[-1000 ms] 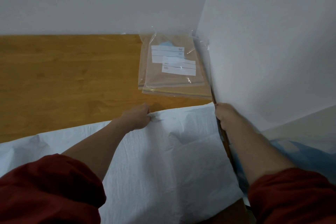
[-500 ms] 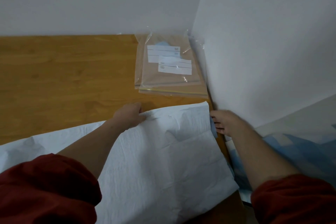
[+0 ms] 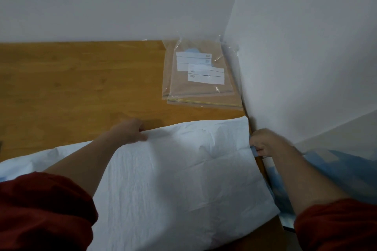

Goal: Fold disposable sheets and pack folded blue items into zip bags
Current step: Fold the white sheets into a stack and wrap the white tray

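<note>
As right hand (image 3: 263,144) now grips sheet (image 3: 183,169), left hand (image 3: 130,132) still pinching

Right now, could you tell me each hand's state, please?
Left hand: grips the white sheet at its far edge.
Right hand: grips its right edge.

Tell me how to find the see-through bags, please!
Look at the wooden table, then its far right corner where the two walls meet. The zip bags lie stacked flat there, beyond the white sheet; only they are clear, with white labels.
</note>
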